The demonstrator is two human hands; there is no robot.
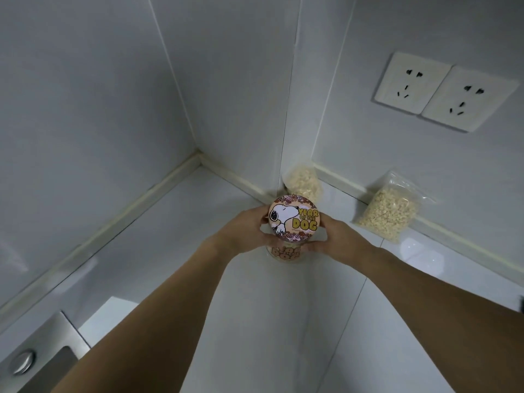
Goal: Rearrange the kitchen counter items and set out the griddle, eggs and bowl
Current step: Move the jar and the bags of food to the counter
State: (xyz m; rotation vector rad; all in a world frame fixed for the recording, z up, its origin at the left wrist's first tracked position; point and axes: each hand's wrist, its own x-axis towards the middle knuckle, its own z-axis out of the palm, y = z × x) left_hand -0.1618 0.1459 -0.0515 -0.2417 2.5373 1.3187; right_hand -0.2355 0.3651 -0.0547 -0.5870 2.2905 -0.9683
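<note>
Gripping the jar (293, 215) from either side, left hand (243, 232) and right hand (338, 239) hold it near the worktop (175, 222) corner — walls close behind, two grain bags (387, 208) just right, bare surface leftward toward the sink (45, 355).

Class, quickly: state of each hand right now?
Left hand: grips the jar.
Right hand: grips the same jar.

Our two bare arms, seen from above

Our left hand (241, 231) and right hand (343, 239) wear no gloves, rings or watch that we can see; both forearms are uncovered, with no sleeve showing anywhere up to the bottom edge of the view.
</note>
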